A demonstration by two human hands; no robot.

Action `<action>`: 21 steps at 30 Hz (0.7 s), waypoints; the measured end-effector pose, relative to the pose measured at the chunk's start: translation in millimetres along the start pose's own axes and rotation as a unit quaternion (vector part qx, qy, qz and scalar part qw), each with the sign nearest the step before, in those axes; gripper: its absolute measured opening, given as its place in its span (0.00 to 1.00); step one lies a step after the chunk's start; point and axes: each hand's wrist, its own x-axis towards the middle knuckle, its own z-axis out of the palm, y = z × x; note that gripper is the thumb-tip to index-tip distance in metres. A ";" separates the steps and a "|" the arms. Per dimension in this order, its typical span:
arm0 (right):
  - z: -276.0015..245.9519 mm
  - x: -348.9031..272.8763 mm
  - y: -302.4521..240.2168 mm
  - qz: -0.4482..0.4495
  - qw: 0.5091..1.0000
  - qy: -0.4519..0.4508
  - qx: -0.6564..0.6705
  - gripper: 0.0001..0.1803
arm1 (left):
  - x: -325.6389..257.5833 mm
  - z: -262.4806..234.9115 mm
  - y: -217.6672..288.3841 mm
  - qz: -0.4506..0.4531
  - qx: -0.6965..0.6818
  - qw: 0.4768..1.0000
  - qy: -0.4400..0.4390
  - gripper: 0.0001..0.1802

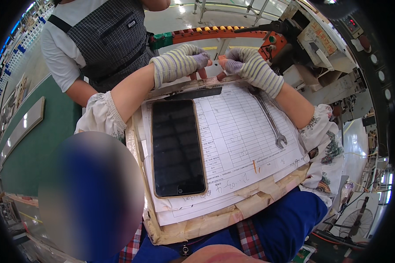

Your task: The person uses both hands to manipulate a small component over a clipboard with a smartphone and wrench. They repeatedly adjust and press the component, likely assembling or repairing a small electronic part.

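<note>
Curling beyond papers (241, 144): left hand (180, 64), right hand (251, 68), contents unclear | phone (178, 147), wrench (269, 119) atop papers, perhaps weighting them

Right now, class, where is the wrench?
In the head view, the wrench lies on the printed sheets, right of the phone and below the gloved right hand.

I see a green table (41, 140) left, shiny floor (175, 22) and metal railings (202, 12) far off, a fan (358, 218) near right.

The phone (179, 149) lies left of the wrench (268, 117), both on papers (235, 164).
</note>
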 end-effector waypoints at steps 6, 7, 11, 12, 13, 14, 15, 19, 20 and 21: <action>-4.6 0.3 -7.8 0.077 0.997 -0.010 0.027 0.16 | -7.8 -1.1 15.1 -0.006 -0.021 1.000 0.009 0.19; -3.8 0.9 -8.4 0.062 0.998 -0.008 0.017 0.16 | -8.6 -1.1 15.0 -0.008 -0.020 1.000 0.011 0.19; -2.3 2.3 -11.4 0.000 0.999 -0.003 -0.039 0.16 | -3.8 0.1 10.0 -0.011 0.015 1.000 0.009 0.19; -5.5 3.1 -14.1 -0.021 0.995 -0.005 -0.096 0.16 | -2.6 0.4 8.0 -0.014 0.021 1.000 0.010 0.19; -6.1 2.6 -13.2 -0.019 0.993 0.000 -0.113 0.16 | -2.3 0.9 9.9 -0.018 0.027 0.999 0.009 0.19; -6.8 2.0 -12.5 -0.016 0.991 0.005 -0.130 0.16 | -2.6 1.1 11.6 -0.024 0.029 0.999 0.009 0.19; -6.5 0.7 -9.3 0.011 0.994 0.017 -0.107 0.16 | -3.1 1.1 13.2 -0.026 0.028 0.999 0.007 0.19; -2.4 -1.8 -12.5 -0.019 0.998 0.062 -0.021 0.15 | -5.1 -0.6 16.2 -0.019 0.012 1.000 0.005 0.19; -1.5 -1.9 -14.2 -0.035 0.997 0.068 -0.011 0.15 | -5.7 -0.6 16.8 -0.020 0.007 1.000 0.007 0.19; -1.7 -1.5 -15.7 -0.045 0.996 0.069 -0.016 0.14 | -5.9 -0.5 17.4 -0.021 0.004 1.000 0.008 0.19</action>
